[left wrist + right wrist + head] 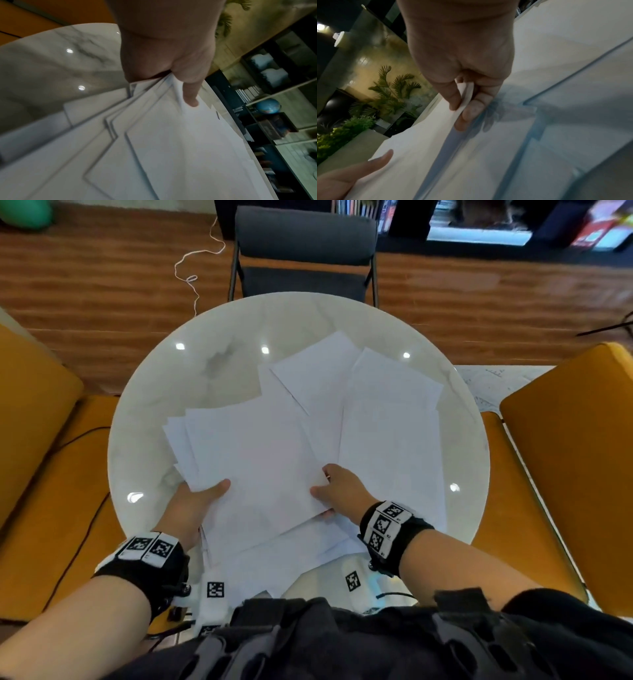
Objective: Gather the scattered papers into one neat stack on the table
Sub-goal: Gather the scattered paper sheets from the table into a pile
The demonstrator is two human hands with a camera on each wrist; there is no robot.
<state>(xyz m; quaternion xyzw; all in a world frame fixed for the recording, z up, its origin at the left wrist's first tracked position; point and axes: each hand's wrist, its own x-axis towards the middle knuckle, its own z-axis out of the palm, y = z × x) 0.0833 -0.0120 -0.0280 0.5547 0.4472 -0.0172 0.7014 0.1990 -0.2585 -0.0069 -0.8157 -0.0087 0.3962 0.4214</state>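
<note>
Several white paper sheets lie fanned over the round marble table. A bundle of sheets is held above the table's near half between both hands. My left hand grips the bundle's near left corner, thumb on top, fingers hidden beneath. My right hand pinches the bundle's near right edge between thumb and fingers. Loose sheets still lie spread on the right and far side, and others sit under the bundle near me.
A dark chair stands at the table's far side. Orange seats flank it on the left and right. A printed sheet lies off the table at the right. Bare tabletop shows at the far left.
</note>
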